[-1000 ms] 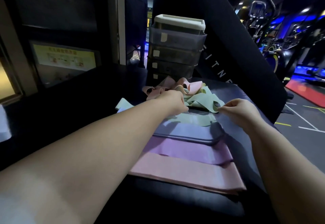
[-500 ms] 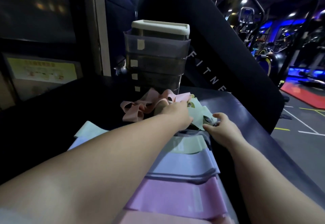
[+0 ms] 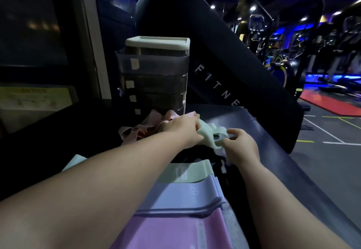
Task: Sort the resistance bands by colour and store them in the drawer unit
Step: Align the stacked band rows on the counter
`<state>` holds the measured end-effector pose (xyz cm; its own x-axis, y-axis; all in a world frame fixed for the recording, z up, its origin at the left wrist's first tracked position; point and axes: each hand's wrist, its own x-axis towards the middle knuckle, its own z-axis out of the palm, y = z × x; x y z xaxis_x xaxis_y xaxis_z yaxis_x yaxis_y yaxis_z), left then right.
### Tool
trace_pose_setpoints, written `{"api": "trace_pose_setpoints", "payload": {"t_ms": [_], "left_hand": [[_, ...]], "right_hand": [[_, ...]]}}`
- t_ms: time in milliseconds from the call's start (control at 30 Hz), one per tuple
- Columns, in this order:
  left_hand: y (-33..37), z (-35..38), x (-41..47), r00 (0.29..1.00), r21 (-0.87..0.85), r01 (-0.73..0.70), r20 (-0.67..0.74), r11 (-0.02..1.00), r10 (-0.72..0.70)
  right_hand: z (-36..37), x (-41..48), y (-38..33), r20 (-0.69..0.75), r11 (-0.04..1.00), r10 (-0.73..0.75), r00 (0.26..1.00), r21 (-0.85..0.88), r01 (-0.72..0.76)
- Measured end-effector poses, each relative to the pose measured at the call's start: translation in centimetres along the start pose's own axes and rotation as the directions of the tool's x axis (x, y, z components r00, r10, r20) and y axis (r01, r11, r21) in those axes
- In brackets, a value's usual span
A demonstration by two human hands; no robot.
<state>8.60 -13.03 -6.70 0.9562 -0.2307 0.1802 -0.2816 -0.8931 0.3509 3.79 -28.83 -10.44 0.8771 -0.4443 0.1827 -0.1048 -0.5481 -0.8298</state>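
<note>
A crumpled pale green band (image 3: 210,134) is bunched up between both hands above the dark bench pad (image 3: 273,151). My left hand (image 3: 181,129) grips its left end and my right hand (image 3: 239,144) pinches its right end. A tangle of pink bands (image 3: 136,132) lies just left of my left hand. Nearer to me, flat bands lie in a row: green (image 3: 191,172), lavender (image 3: 185,198), then pink-purple (image 3: 175,231). The drawer unit (image 3: 154,77), smoky translucent with a cream top, stands behind the pile with its drawers shut.
A tall black padded backrest (image 3: 224,63) lettered FITNE rises behind and right of the drawer unit. The bench pad's right edge drops to the gym floor (image 3: 322,161). Exercise machines (image 3: 293,57) stand at the far right. A pale green band end (image 3: 75,161) peeks out left of my arm.
The camera has moved closer and tilted up. Both hands have gathered the green bands off the pad into one bunch between them, with my right hand closing in toward my left.
</note>
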Motion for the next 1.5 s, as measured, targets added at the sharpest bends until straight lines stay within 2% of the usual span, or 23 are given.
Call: {"api": "trace_pose_setpoints", "payload": {"t_ms": [167, 333, 400, 500, 567, 600, 700, 767, 867, 933, 1000, 1067, 1133, 1267, 1367, 1467, 1500], "left_hand": [[0.4, -1.3, -0.2, 0.997, -0.090, -0.067, 0.042, 0.994, 0.071], [1.8, -4.2, -0.9, 0.994, -0.326, -0.103, 0.004, 0.940, 0.110], [2.3, -4.9, -1.0, 0.992, -0.402, -0.115, 0.004, 0.908, 0.127], [3.0, -5.5, -0.8, 0.992, -0.496, -0.113, -0.009, 0.861, 0.125], [3.4, -5.6, -0.6, 0.992, -0.571, -0.102, 0.000, 0.815, 0.124], [3.7, -5.7, -0.6, 0.992, -0.592, -0.093, 0.013, 0.801, 0.124], [4.5, -6.2, -0.8, 0.988, -0.605, -0.114, 0.013, 0.788, 0.154], [5.1, -6.7, -0.8, 0.984, -0.606, -0.152, -0.017, 0.781, 0.178], [5.8, -7.3, -0.7, 0.979, -0.645, -0.173, -0.030, 0.744, 0.201], [6.2, -7.6, -0.5, 0.976, -0.638, -0.194, -0.047, 0.745, 0.214], [6.5, -7.9, -0.6, 0.974, -0.616, -0.209, -0.057, 0.759, 0.221], [6.4, -8.3, -0.6, 0.975, -0.605, -0.211, -0.070, 0.768, 0.213], [5.9, -8.6, -0.7, 0.980, -0.589, -0.193, -0.071, 0.785, 0.188], [4.6, -9.1, -1.3, 0.989, -0.580, -0.141, -0.047, 0.803, 0.140], [3.3, -9.4, -2.1, 0.978, -0.496, -0.108, 0.104, 0.862, 0.182], [1.3, -9.5, -2.8, 0.882, -0.431, -0.005, 0.423, 0.902, 0.207], [0.8, -9.5, -3.1, 0.851, -0.366, -0.002, 0.488, 0.931, 0.194]], "right_hand": [[-1.5, 0.1, -1.0, -0.039, 0.973, 0.006, 0.999, 0.233, 0.003], [-2.3, -0.2, -1.3, -0.111, 0.938, 0.018, 0.994, 0.345, 0.021], [-2.6, -0.6, -1.7, -0.063, 0.888, 0.047, 0.997, 0.459, -0.013], [-3.3, -0.8, -2.2, 0.076, 0.722, 0.089, 0.993, 0.681, -0.117], [-3.6, -1.2, -2.5, 0.185, 0.621, 0.063, 0.981, 0.762, -0.184], [-3.6, -1.5, -2.5, 0.222, 0.606, 0.015, 0.975, 0.773, -0.185], [-3.6, -2.4, -2.6, 0.341, 0.593, -0.154, 0.927, 0.782, -0.190], [-3.3, -2.5, -2.4, 0.352, 0.660, -0.202, 0.914, 0.738, -0.138], [-2.5, -2.4, -2.2, 0.278, 0.836, -0.180, 0.944, 0.549, -0.002], [-1.9, -2.3, -1.9, 0.197, 0.917, -0.151, 0.969, 0.395, 0.063], [-1.7, -1.9, -1.6, 0.130, 0.940, -0.120, 0.984, 0.334, 0.071], [-2.2, -1.6, -1.4, 0.090, 0.934, -0.087, 0.992, 0.355, 0.049], [-2.8, -1.5, -1.3, 0.079, 0.932, -0.051, 0.996, 0.362, 0.019], [-3.0, -1.6, -1.4, 0.105, 0.977, -0.017, 0.994, 0.214, -0.006], [-3.3, -1.5, -1.5, 0.209, 0.919, 0.038, 0.977, 0.377, -0.116], [-4.4, -1.7, -1.9, 0.295, 0.798, 0.076, 0.953, 0.555, -0.235], [-4.7, -1.8, -2.1, 0.303, 0.755, 0.066, 0.951, 0.608, -0.246]]}}
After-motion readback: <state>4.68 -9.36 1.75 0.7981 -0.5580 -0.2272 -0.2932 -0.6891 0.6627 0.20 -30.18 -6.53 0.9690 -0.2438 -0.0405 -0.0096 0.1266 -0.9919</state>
